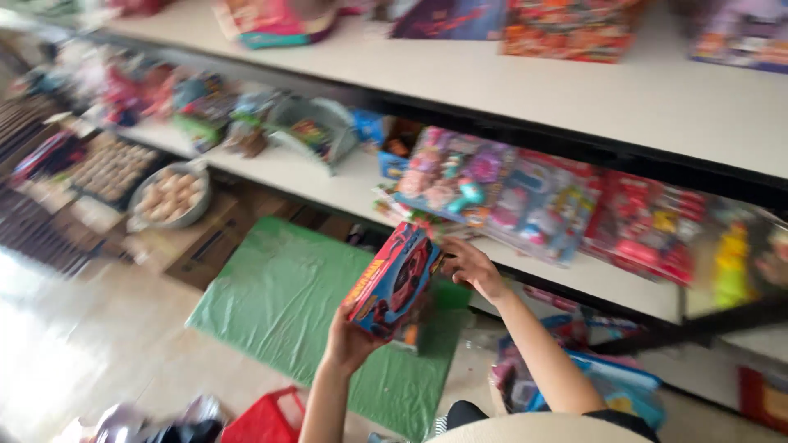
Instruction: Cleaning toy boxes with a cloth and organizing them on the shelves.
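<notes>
A red and blue boxed toy car is held up in front of the shelves by both my hands. My left hand grips its lower end from below. My right hand holds its upper right corner. Just behind the box, on the middle shelf, lie several packaged toys in clear plastic, pink, blue and red. The whole view is motion-blurred.
A green sheet covers a low surface on the floor below the box. A round bowl of pale items sits on cardboard at left. A red basket is at the bottom. More boxed toys line the top shelf.
</notes>
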